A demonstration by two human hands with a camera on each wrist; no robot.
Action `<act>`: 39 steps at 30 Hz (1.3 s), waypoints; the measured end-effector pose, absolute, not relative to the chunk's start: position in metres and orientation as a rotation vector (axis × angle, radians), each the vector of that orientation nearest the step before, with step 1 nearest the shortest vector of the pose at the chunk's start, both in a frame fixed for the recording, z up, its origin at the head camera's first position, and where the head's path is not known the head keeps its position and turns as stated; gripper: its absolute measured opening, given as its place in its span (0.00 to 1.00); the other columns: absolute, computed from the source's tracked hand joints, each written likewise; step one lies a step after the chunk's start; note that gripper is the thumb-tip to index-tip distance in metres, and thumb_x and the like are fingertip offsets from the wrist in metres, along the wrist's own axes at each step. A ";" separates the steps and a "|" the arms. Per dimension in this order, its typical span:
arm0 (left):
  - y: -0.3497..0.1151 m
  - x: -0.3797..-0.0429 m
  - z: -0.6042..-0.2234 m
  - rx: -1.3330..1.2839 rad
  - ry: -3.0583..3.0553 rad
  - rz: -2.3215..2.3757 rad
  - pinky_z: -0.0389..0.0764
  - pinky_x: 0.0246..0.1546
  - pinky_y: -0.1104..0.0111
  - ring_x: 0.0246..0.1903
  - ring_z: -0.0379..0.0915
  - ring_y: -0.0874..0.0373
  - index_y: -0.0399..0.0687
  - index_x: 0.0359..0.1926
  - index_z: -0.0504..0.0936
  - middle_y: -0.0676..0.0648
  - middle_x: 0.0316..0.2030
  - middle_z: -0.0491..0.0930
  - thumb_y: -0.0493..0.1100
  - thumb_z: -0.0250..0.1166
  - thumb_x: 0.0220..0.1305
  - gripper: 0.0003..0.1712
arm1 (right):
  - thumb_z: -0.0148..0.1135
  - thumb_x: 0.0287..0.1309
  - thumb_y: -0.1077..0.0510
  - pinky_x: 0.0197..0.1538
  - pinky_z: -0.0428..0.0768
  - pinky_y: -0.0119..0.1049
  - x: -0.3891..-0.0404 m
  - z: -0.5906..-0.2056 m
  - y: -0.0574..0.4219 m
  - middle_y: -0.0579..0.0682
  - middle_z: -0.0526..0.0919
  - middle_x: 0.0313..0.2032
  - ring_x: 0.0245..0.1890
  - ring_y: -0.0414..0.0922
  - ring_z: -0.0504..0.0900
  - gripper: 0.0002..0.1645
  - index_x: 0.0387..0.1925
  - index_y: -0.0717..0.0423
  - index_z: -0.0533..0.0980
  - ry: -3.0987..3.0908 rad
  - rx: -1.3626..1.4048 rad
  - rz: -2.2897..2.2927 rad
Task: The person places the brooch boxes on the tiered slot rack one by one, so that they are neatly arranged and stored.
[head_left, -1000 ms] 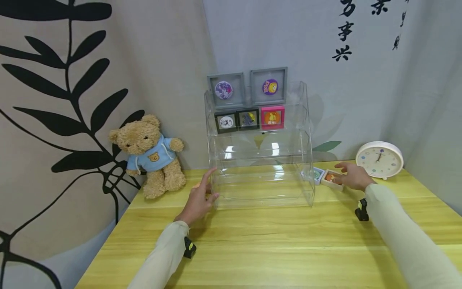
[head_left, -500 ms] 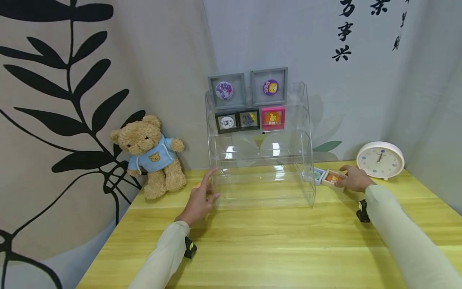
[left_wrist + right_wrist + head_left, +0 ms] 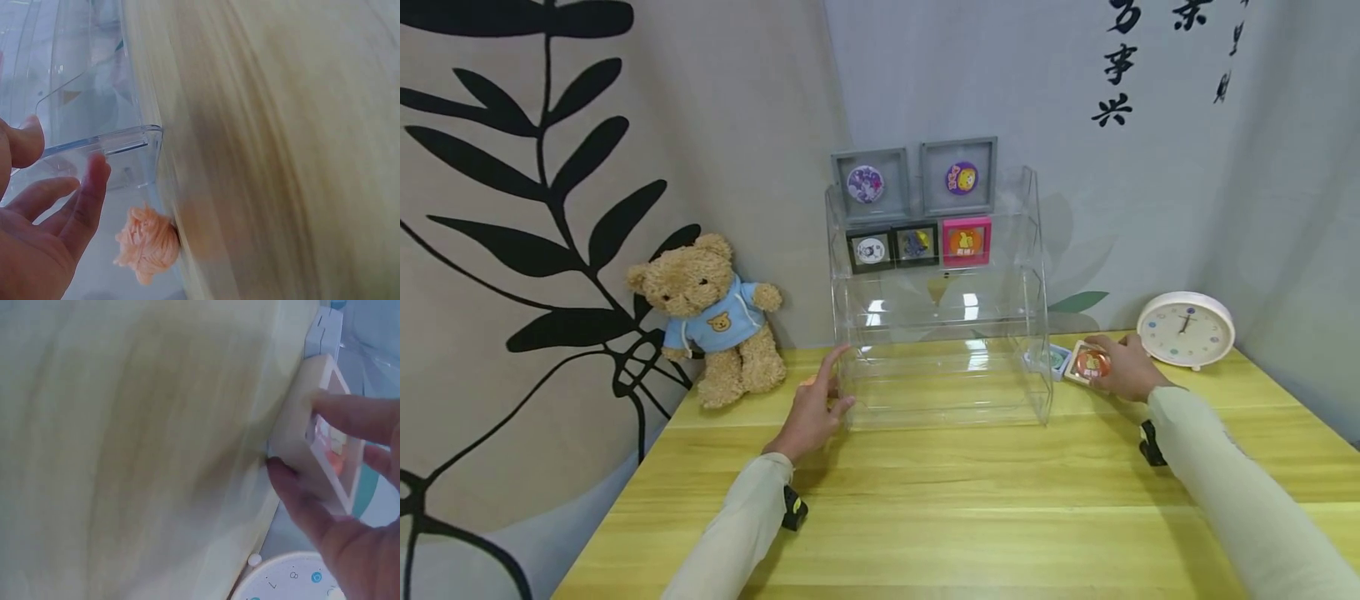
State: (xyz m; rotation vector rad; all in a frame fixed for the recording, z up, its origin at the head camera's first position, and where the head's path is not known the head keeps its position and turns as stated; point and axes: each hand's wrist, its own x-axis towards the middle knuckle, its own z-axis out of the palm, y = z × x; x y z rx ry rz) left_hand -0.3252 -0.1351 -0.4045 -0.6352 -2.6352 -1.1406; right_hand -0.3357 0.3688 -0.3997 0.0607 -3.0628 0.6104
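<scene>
A clear stepped display rack (image 3: 947,400) stands on the table. My left hand (image 3: 808,417) holds its left side panel; the left wrist view shows thumb and fingers on either side of the panel edge. To the right of the rack, my right hand (image 3: 1127,369) pinches a cream-framed badge (image 3: 1088,364) with an orange centre, tilted up toward me. In the right wrist view, thumb and fingers hold the frame (image 3: 300,425) by its sides. Beside it lies a pale blue frame (image 3: 1058,358), partly behind the rack. Whether the cream frame is off the table, I cannot tell.
Two grey frames (image 3: 958,177) fill the top tier; two black frames (image 3: 871,250) and a pink frame (image 3: 967,242) stand below. A white clock (image 3: 1186,329) is close right of my right hand. A teddy bear (image 3: 715,325) sits left; a peach ball-like thing (image 3: 147,244) lies near my left hand.
My right hand has taken hold of the cream-framed badge and tipped it up from lying flat, moving slightly left. The left hand has stayed at the rack.
</scene>
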 end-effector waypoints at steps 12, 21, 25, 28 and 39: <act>-0.136 -0.327 -0.405 -0.624 -2.628 -1.135 0.88 0.45 0.53 0.46 0.85 0.43 0.76 0.76 0.52 0.29 0.50 0.84 0.32 0.67 0.65 0.51 | 0.74 0.49 0.62 0.53 0.77 0.67 -0.330 -0.404 0.380 0.81 0.68 0.63 0.52 0.69 0.77 0.51 0.72 0.63 0.60 -2.994 0.265 0.678; -0.137 -0.330 -0.409 -0.660 -2.618 -1.118 0.89 0.44 0.55 0.47 0.86 0.43 0.76 0.77 0.51 0.29 0.53 0.83 0.33 0.67 0.65 0.51 | 0.71 0.56 0.62 0.36 0.86 0.39 -0.318 -0.399 0.390 0.74 0.76 0.49 0.37 0.48 0.82 0.45 0.72 0.64 0.62 -2.951 0.162 1.122; -0.137 -0.329 -0.410 -0.666 -2.608 -1.146 0.89 0.42 0.57 0.46 0.86 0.44 0.75 0.77 0.51 0.28 0.52 0.83 0.32 0.67 0.65 0.52 | 0.68 0.63 0.60 0.43 0.89 0.38 -0.313 -0.400 0.394 0.55 0.81 0.40 0.36 0.37 0.84 0.43 0.74 0.66 0.59 -2.812 0.050 1.476; -0.136 -0.328 -0.411 -0.674 -2.610 -1.159 0.90 0.42 0.58 0.45 0.86 0.44 0.74 0.77 0.51 0.28 0.51 0.83 0.32 0.66 0.65 0.52 | 0.64 0.66 0.61 0.46 0.89 0.35 -0.308 -0.401 0.398 0.43 0.82 0.36 0.36 0.34 0.86 0.38 0.74 0.58 0.62 -2.613 0.024 1.791; -0.136 -0.328 -0.409 -0.621 -2.640 -1.169 0.89 0.45 0.55 0.49 0.85 0.43 0.82 0.76 0.50 0.28 0.57 0.80 0.33 0.65 0.66 0.52 | 0.55 0.71 0.66 0.42 0.90 0.44 -0.301 -0.380 0.383 0.46 0.84 0.44 0.40 0.43 0.89 0.25 0.66 0.50 0.68 -1.809 0.324 2.452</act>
